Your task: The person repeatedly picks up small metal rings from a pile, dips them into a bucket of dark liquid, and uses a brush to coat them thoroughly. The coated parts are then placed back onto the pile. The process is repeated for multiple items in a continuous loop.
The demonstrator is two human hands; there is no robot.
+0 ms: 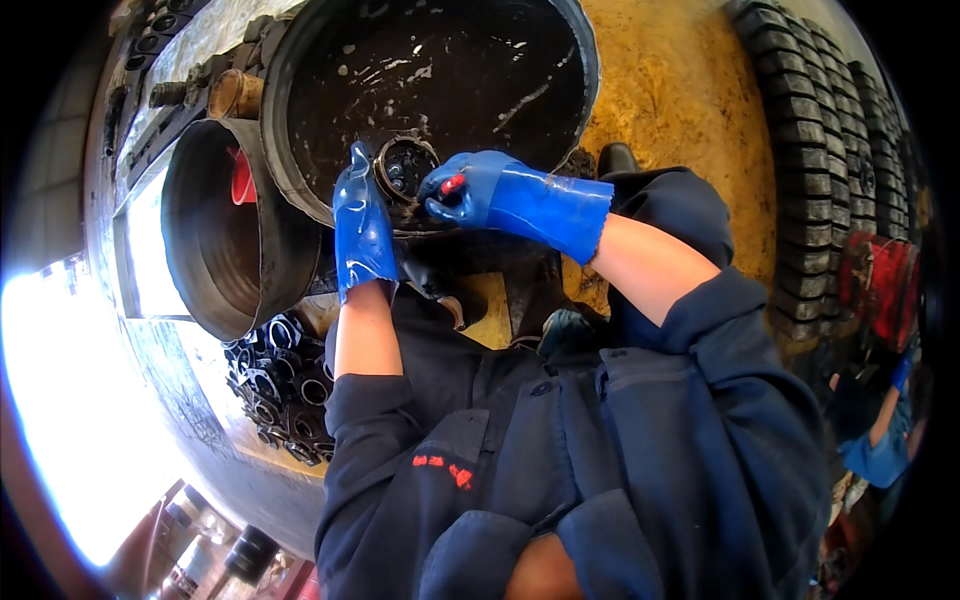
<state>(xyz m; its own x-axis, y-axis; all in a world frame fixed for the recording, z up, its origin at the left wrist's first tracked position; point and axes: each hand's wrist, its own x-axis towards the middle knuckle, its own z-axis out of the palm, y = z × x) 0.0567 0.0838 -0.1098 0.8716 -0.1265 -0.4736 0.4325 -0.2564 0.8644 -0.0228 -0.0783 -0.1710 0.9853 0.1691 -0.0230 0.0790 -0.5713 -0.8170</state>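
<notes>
A large round tub (592, 75) of dark liquid stands in front of me. At its near rim is a round, dark metal part (406, 166) with a ring-shaped edge and a wet, black inside. My left hand (362, 215), in a blue rubber glove, is closed against the left side of this part; its thumb is hidden. My right hand (468, 188), gloved the same way, is closed around a red-handled tool (453, 184) at the right side of the part. The working end of the tool cannot be made out.
A tipped dark metal drum (290, 250) with a red object (243, 178) inside lies left of the tub. Below it is a heap of black ring-ended parts (285, 375). Stacked black ribbed pieces (805, 170) line the right. Another person's blue sleeve (875, 455) shows far right.
</notes>
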